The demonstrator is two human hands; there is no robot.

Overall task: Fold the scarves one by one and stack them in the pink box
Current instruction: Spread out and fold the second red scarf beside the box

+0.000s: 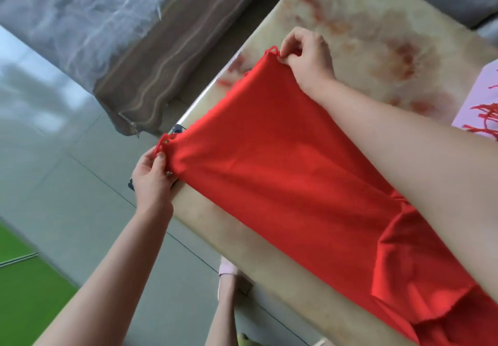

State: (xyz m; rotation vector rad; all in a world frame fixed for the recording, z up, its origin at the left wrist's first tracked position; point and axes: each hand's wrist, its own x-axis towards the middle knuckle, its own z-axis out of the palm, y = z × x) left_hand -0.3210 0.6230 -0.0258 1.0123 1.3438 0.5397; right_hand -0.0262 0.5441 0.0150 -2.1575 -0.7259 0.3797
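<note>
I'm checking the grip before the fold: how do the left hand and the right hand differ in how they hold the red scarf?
The left hand pinches the near corner at the table's edge; the right hand pinches the far corner, over the tabletop. The left forearm stays off the red scarf; the right forearm crosses above it. Both grip with their fingers at a fringed corner, stretching that edge taut.

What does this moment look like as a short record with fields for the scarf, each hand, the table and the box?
scarf: red scarf, stretched out flat over the table, far end pulled taut, near end rumpled
left hand: left hand pinches the scarf's corner at the table's edge
right hand: right hand pinches the other far corner
table: table with a pale flowered top
box: pink box at the right edge, red fringe showing in it
</note>
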